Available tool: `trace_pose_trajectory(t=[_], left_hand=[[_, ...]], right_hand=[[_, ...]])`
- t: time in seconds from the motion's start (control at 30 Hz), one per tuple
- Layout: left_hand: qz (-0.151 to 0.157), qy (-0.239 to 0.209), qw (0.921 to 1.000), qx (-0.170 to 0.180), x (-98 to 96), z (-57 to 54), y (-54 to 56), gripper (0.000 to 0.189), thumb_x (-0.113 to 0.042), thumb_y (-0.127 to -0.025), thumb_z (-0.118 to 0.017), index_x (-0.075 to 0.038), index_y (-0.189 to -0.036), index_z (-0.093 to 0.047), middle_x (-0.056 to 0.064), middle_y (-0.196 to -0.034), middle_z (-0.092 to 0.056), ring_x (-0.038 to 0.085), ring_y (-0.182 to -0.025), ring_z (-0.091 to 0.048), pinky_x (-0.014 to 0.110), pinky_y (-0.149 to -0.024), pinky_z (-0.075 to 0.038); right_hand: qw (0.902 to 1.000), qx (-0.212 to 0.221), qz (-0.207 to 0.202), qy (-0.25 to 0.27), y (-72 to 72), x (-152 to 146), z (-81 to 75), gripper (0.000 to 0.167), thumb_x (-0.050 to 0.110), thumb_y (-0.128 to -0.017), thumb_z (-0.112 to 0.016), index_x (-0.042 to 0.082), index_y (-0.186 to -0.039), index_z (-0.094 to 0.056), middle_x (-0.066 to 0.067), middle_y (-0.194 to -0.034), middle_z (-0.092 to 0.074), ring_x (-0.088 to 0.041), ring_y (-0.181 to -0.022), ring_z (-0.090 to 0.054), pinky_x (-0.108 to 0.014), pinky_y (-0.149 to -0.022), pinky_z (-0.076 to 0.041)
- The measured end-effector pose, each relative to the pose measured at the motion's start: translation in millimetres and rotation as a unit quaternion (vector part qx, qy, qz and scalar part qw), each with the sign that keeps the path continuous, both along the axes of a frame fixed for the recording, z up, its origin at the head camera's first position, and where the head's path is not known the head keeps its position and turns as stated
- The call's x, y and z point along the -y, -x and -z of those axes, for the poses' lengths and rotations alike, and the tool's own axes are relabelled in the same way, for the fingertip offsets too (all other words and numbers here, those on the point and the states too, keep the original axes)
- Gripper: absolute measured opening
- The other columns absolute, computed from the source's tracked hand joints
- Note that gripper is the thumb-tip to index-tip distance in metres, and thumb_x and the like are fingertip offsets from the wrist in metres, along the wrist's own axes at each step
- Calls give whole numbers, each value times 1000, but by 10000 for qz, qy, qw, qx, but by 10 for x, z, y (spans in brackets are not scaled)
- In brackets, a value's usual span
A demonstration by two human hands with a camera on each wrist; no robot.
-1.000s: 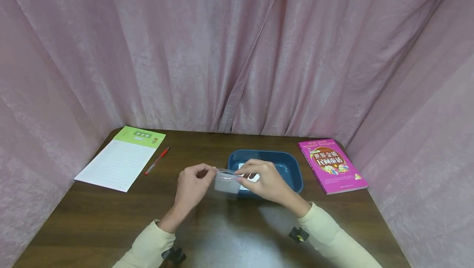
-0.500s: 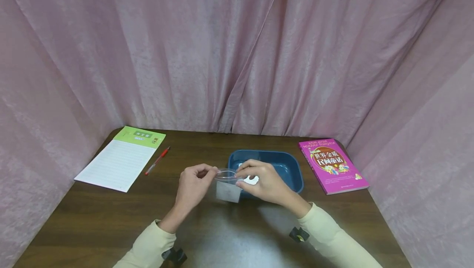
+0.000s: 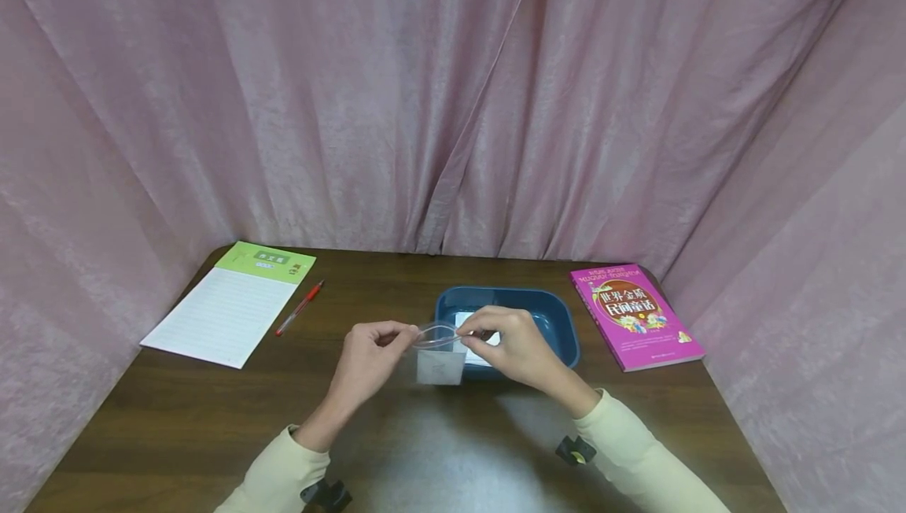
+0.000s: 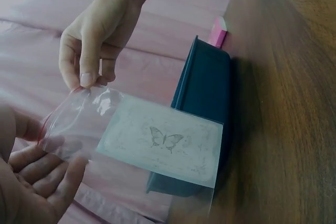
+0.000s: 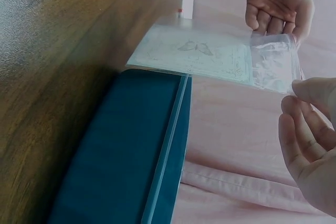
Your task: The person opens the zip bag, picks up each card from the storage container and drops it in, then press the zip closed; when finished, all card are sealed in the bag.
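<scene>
Clear bag between both hands, mouth up, parted into narrow loop. Left hand pinches left end of mouth between thumb and finger; right hand pinches right end; other fingers of both loose. Butterfly card looks to be inside, hanging below grip; long axis appears to run down from mouth. Card nearer right hand, clear strip of bag at left. Blue tray beyond, to right, nearer right hand.

Bare hands emerge from pale cream sleeves, each bearing a small black device.
</scene>
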State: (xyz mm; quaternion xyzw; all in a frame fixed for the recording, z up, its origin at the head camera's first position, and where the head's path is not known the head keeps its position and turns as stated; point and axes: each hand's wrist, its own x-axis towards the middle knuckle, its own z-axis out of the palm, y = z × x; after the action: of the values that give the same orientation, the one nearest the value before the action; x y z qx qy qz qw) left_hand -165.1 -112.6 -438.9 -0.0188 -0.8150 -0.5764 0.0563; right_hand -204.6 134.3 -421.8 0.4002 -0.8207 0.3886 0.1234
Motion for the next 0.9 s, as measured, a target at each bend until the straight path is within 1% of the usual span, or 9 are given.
trace_pose_trajectory(t=[0.13,0.27,0.4,0.5,0.57,0.67,0.73,0.83,0.9], left_hand=[[146,-158,9997,79,5,-7,-13,16,-22,-94,-74,-8,-98,-81,11,-94,-78,22,-81,-73,26,-68,-56],[209,-263,9994,95,18,-25,-21,15,-19,-94,-74,-7,-98,-81,11,-94,-78,17,-76,-74,26,-68,-57],[106,-230,9996,99,38,-25,-7,13,-18,-93,-73,-9,-96,-82,9,-92,-78,24,-76,-75,25,-64,-55],[-25,-151,9998,84,59,-15,13,11,-18,-92,-74,-12,-95,-83,5,-91,-79,30,-78,-75,26,-61,-52],[-87,-121,9999,60,76,-17,18,10,-18,-92,-74,-14,-94,-83,4,-91,-79,31,-78,-75,26,-60,-51],[-136,-109,9998,29,102,-30,14,10,-18,-92,-74,-13,-94,-83,5,-91,-79,28,-77,-75,26,-59,-50],[-156,-128,9998,30,120,-37,10,10,-18,-92,-74,-13,-94,-83,5,-91,-79,27,-76,-76,26,-59,-51],[-189,-130,9997,9,142,-53,2,11,-19,-91,-75,-12,-94,-83,8,-89,-79,25,-75,-75,26,-59,-51],[-264,-26,9996,-38,155,-57,-2,10,-19,-91,-76,-14,-93,-83,6,-87,-78,21,-73,-72,25,-59,-50]], right_hand=[[10000,-31,27,57,0,-3,0,10,6,-87,-80,10,-96,-80,6,-90,-74,-4,-77,-63,-28,-69,-58],[10000,3,13,86,-2,-5,3,10,7,-88,-79,10,-97,-80,6,-91,-74,-4,-78,-63,-29,-69,-58],[9999,108,32,21,-25,-9,6,12,11,-88,-79,11,-101,-79,5,-95,-75,-3,-79,-65,-26,-69,-57],[9999,115,43,35,-46,-37,-9,17,14,-88,-79,9,-105,-78,1,-97,-76,-3,-79,-67,-28,-69,-58],[9999,114,83,92,-41,-75,-18,20,15,-89,-79,9,-108,-78,0,-99,-77,-4,-80,-67,-31,-69,-59],[9993,230,194,201,10,-161,-1,21,14,-89,-78,10,-109,-77,-1,-100,-77,-6,-82,-69,-37,-70,-60],[9986,371,317,214,62,-226,25,20,16,-90,-78,13,-110,-77,1,-101,-77,-6,-83,-69,-39,-72,-60],[9964,670,473,190,150,-316,74,20,17,-91,-77,14,-110,-77,-3,-102,-77,-8,-84,-69,-43,-73,-60],[9943,874,603,108,215,-363,118,19,19,-92,-77,16,-111,-77,-3,-102,-77,-8,-84,-69,-43,-74,-59]])
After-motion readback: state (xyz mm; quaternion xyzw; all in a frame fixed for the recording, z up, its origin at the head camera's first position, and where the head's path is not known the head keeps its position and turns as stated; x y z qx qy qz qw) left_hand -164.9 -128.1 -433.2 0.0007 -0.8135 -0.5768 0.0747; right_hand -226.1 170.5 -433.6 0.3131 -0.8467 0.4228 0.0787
